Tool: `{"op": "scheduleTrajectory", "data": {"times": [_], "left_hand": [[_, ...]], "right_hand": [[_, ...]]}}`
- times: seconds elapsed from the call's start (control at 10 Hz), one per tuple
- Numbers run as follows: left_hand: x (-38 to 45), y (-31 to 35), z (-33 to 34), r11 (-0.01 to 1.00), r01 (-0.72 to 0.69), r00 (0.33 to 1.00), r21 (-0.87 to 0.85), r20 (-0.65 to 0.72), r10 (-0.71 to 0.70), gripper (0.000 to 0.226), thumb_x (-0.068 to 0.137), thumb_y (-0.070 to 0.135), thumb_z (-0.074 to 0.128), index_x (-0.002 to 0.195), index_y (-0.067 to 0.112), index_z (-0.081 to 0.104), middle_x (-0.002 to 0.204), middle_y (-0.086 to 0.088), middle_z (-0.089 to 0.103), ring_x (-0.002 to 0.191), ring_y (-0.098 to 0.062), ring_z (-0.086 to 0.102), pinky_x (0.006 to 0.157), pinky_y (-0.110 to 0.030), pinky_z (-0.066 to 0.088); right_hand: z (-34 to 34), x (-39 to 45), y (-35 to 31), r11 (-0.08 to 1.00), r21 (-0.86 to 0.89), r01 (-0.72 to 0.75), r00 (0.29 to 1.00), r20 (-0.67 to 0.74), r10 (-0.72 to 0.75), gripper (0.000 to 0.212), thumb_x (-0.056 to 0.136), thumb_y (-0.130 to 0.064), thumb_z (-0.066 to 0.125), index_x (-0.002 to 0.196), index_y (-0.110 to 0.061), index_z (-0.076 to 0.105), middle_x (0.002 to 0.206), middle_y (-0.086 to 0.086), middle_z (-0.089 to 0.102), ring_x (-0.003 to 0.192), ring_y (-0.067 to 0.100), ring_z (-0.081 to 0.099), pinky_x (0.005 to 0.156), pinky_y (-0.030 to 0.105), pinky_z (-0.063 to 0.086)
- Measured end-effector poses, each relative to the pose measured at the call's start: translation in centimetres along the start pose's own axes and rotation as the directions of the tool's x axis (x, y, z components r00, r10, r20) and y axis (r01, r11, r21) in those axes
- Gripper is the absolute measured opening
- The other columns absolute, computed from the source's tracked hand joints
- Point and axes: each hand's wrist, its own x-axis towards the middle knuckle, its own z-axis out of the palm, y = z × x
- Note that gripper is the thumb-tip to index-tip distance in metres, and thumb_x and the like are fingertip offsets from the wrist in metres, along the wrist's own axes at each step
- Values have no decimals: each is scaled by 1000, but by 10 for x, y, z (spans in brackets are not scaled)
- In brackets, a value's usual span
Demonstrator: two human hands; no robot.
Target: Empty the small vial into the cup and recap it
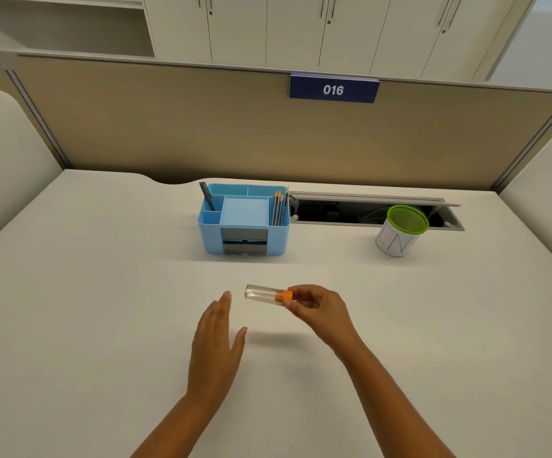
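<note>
A small clear vial [263, 294] with an orange cap [284, 296] lies sideways in the air above the white desk, its bottom end pointing left. My right hand [315, 307] pinches it at the capped end. My left hand [216, 338] hovers just left of and below the vial with its fingers spread, holding nothing and not touching the vial. I cannot tell what the vial contains. The cup [401, 231], white with a green rim and blue writing, stands upright at the back right of the desk.
A blue desk organiser [244, 221] with pencils and a note pad stands at the back centre. Behind the cup is an open cable slot [350, 211] in the desk. A beige partition [268, 133] with a "016" sign closes the far edge.
</note>
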Motion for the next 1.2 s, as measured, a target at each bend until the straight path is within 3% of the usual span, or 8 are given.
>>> {"op": "scheduleTrajectory", "data": {"times": [0.1, 0.2, 0.3, 0.4, 0.5, 0.7, 1.0, 1.2], "left_hand": [[-14, -28, 1, 990, 86, 992, 116, 81, -95, 58, 91, 33, 45, 139, 15, 17, 145, -12, 33, 133, -28, 27, 109, -35, 18], [-27, -44, 1, 972, 3, 984, 236, 174, -45, 70, 91, 53, 8, 131, 5, 39, 135, -14, 48, 128, -26, 36, 106, -20, 4], [-28, -46, 0, 964, -6, 987, 264, 154, -36, 77, 89, 53, -1, 125, 6, 49, 132, -11, 52, 126, -24, 38, 106, -19, 2], [-26, -43, -1, 956, -1, 985, 293, 165, -50, 75, 91, 49, -1, 122, 6, 52, 130, -11, 54, 121, -28, 45, 106, -20, 1], [-26, -42, -1, 953, 0, 985, 303, 164, -52, 73, 92, 45, -1, 120, 5, 53, 127, -12, 56, 121, -28, 46, 106, -20, 2], [-25, -43, 0, 957, -12, 991, 291, 128, -27, 70, 94, 36, -2, 118, 4, 55, 125, -12, 58, 120, -20, 34, 105, -23, 6], [-25, -46, 2, 948, -17, 992, 317, 128, -24, 68, 93, 34, -2, 119, 5, 54, 126, -11, 57, 121, -26, 42, 104, -25, 9], [-23, -42, 0, 945, -24, 992, 327, 122, -17, 69, 93, 34, -2, 118, 5, 56, 123, -11, 60, 114, -30, 53, 105, -24, 6]], "right_hand": [[-2, 28, -15, 999, -38, 39, 999, -24, -40, 29, 74, -26, 73, 100, -17, 69, 89, -1, 71, 78, 6, 64, 69, 12, 50], [0, 63, -35, 992, -84, 94, 993, -57, -99, 31, 75, -26, 73, 102, -13, 67, 89, 0, 69, 75, 8, 63, 72, 19, 51], [3, 96, -53, 979, -146, 139, 985, -82, -152, 36, 76, -32, 71, 104, -10, 65, 90, 0, 67, 79, 11, 61, 64, 12, 44], [6, 127, -65, 964, -204, 171, 977, -89, -193, 36, 78, -27, 70, 108, -8, 63, 102, 7, 70, 84, 12, 60, 73, 14, 48], [11, 149, -69, 946, -278, 167, 977, -79, -196, 36, 79, -26, 70, 110, -9, 62, 109, 9, 68, 92, 18, 63, 83, 27, 51], [25, 161, -67, 913, -369, 172, 979, -35, -198, 36, 82, -20, 67, 115, -9, 58, 114, 12, 66, 100, 23, 62, 92, 34, 51], [32, 159, -70, 895, -418, 153, 985, -8, -172, 36, 83, -25, 65, 116, -12, 57, 120, 12, 62, 107, 25, 58, 92, 36, 50], [28, 150, -70, 895, -423, 142, 986, -20, -165, 48, 81, -25, 67, 125, -14, 51, 127, 12, 58, 110, 28, 57, 90, 40, 51]]}}
